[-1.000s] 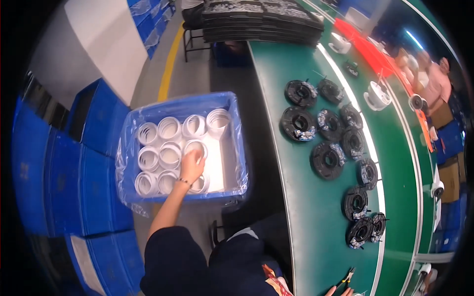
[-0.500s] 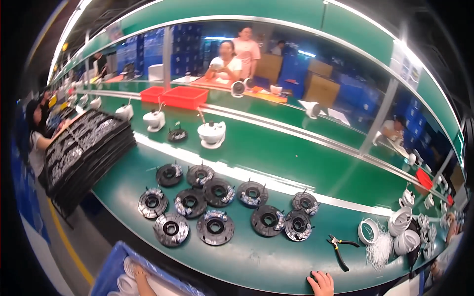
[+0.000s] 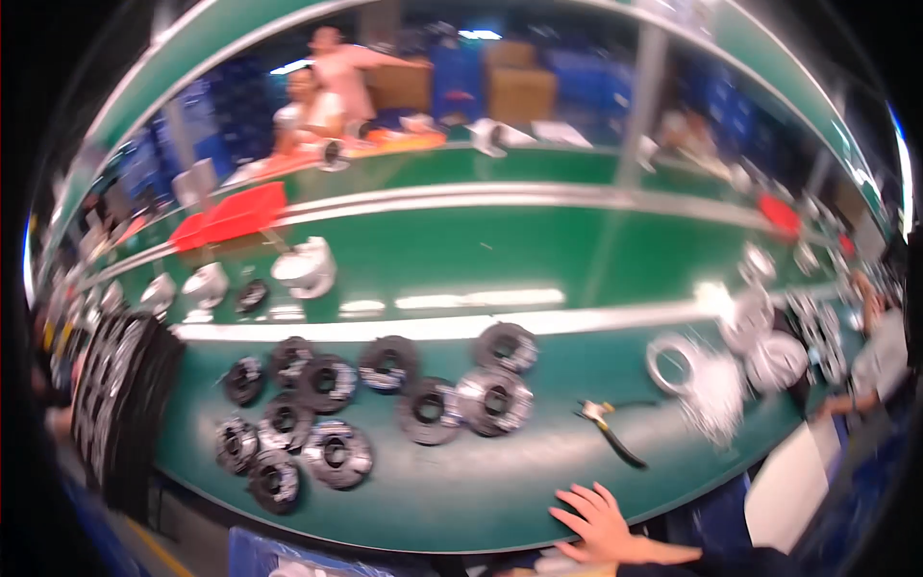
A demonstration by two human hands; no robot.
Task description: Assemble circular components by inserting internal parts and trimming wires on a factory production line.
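My right hand (image 3: 591, 524) rests at the near edge of the green workbench (image 3: 519, 490), fingers spread and nothing in them. Its forearm comes in from the lower right in a dark sleeve. Just beyond the fingertips lies a pair of cutting pliers (image 3: 612, 435) with dark handles. My left hand is out of the picture. To the left on the bench sit several round black discs (image 3: 337, 454) with centre holes and small circuit boards on them.
White rings (image 3: 670, 363) and a heap of thin white strips (image 3: 713, 394) lie at the right. Black trays (image 3: 125, 404) are stacked at the left. A blue-lined bin (image 3: 252, 553) stands below the front edge. White housings (image 3: 306, 267) stand beyond the pale strip. A co-worker (image 3: 880, 361) is at far right.
The view has swung to the right and is blurred. My left hand, before in the blue bin by the white rings, has gone from sight. More of my right hand and forearm shows now.
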